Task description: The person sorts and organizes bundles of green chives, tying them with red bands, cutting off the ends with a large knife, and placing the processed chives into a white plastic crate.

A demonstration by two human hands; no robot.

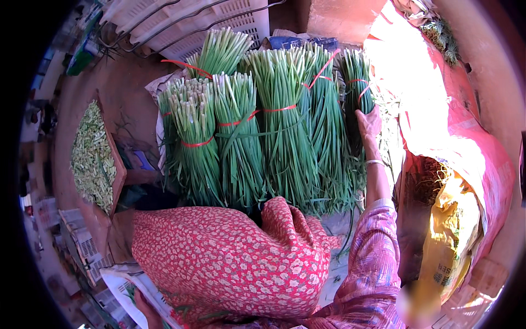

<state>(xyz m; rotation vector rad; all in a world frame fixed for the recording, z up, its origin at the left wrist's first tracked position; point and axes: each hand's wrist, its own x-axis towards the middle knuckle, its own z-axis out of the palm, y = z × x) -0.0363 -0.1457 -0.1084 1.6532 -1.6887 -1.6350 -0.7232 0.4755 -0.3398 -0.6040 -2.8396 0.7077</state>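
Several bundles of green garlic chives [287,126] stand in a row in front of me, pale cut ends up, tied with red bands. At the row's right end, my right hand [370,123] grips a slimmer, darker chive bundle [356,82] around its right side, below its red tie [361,88]. Part of my left hand [148,308] shows at the lower left edge, beside a white bag [121,282] with some green leaves; its fingers are hidden. A red flowered cloth [230,257] covers my lap, just in front of the bundles.
A white plastic crate [192,24] and dark metal bars stand behind the bundles. To the left lies a board heaped with chopped pale green pieces [93,159]. On the right are large red sacking [471,148] and a yellow sack [446,236]. Another crate [87,247] sits lower left.
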